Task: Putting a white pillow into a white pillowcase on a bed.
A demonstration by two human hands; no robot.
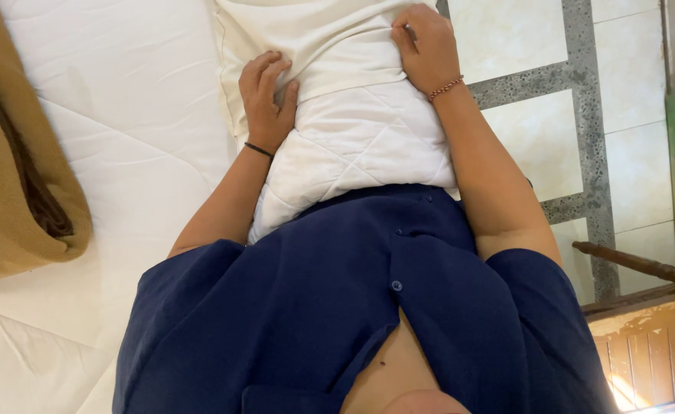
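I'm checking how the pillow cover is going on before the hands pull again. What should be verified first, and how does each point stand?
1. Left hand gripping the cream pillowcase edge: ok, fingers curl over it.
2. Right hand gripping the opposite edge: ok, fingers bunch the fabric.
3. Quilted white pillow braced against the body: ok, its lower end presses on the navy shirt.
4. Pillowcase edge level across: not ok, it slants, lower on the left hand's side.
5. Far pillow corners seated inside: cannot tell, out of view.
6. Tan blanket clear of the pillow: ok, it lies apart on the mattress.
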